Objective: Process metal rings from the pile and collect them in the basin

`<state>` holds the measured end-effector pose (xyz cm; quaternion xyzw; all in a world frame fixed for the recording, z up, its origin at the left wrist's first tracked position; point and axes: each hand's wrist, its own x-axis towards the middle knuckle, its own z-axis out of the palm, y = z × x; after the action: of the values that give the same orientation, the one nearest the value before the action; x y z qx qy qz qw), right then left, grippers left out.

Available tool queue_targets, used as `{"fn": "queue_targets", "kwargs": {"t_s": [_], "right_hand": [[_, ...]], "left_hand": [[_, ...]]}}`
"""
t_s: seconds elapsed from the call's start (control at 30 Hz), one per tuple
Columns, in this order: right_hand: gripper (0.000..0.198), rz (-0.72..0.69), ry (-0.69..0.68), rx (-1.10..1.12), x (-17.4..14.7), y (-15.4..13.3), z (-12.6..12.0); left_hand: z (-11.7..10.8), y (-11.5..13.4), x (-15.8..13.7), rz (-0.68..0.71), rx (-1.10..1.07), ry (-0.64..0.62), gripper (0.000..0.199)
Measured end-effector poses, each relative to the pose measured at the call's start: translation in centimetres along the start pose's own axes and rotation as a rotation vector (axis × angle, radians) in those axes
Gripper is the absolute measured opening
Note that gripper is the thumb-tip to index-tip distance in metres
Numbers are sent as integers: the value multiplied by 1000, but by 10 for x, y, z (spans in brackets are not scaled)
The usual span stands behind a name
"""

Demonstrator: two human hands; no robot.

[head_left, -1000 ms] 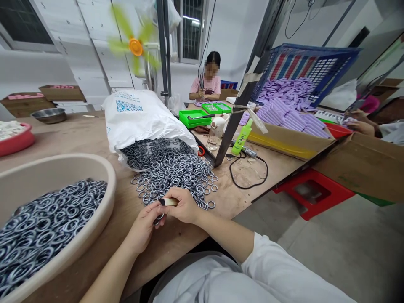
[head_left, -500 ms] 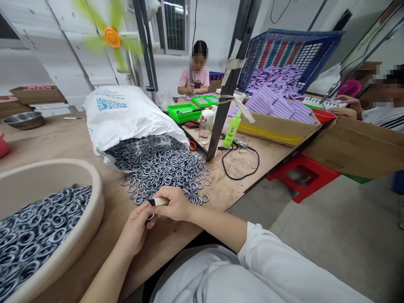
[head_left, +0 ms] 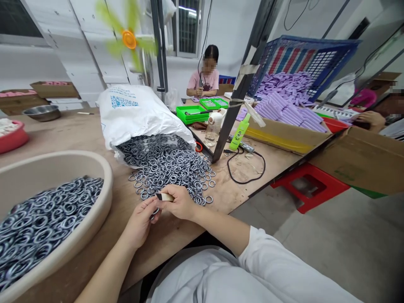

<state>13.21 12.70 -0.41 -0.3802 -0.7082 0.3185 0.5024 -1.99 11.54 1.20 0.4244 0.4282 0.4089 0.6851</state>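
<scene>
My right hand [head_left: 183, 205] is closed around a short tool [head_left: 166, 197] with a cream handle and a black section; its working end is hidden by my fingers. Pinched in my left hand [head_left: 141, 223] is a grey ring [head_left: 154, 213], mostly covered by the fingertips. Both hands meet above the table's near edge, with the tool's black part touching or very close to the left fingers. Just beyond them, a heap of loose grey rings [head_left: 176, 168] spills from the mouth of a white woven sack [head_left: 135, 113].
At left stands a big beige basin [head_left: 105, 185] of similar rings. A dark metal post [head_left: 232, 113] rises behind the heap, near a green bottle [head_left: 240, 132] and black cable [head_left: 248, 182]. Beyond are a spinning fan [head_left: 129, 39], a seated person [head_left: 203, 78] and a carton [head_left: 277, 141] of purple pieces.
The camera has turned a little to the left, so the scene sits further right. My hands stay together with the ring and tool in them.
</scene>
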Motion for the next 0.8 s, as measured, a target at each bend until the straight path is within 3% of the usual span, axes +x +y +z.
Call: {"fn": "queue_targets", "kwargs": {"t_s": [0.23, 0.43, 0.67, 0.8], "right_hand": [[38, 18, 0, -45, -1, 1, -1], [29, 9, -26, -22, 0, -2, -5], [39, 241, -57, 160, 4, 3, -11], [39, 153, -80, -3, 3, 3, -15]], "left_hand": [[1, -3, 1, 20, 15, 13, 43], [-1, -7, 5, 58, 18, -7, 30], [-1, -7, 6, 108, 60, -33, 25], [-2, -7, 8, 134, 36, -13, 26]]}}
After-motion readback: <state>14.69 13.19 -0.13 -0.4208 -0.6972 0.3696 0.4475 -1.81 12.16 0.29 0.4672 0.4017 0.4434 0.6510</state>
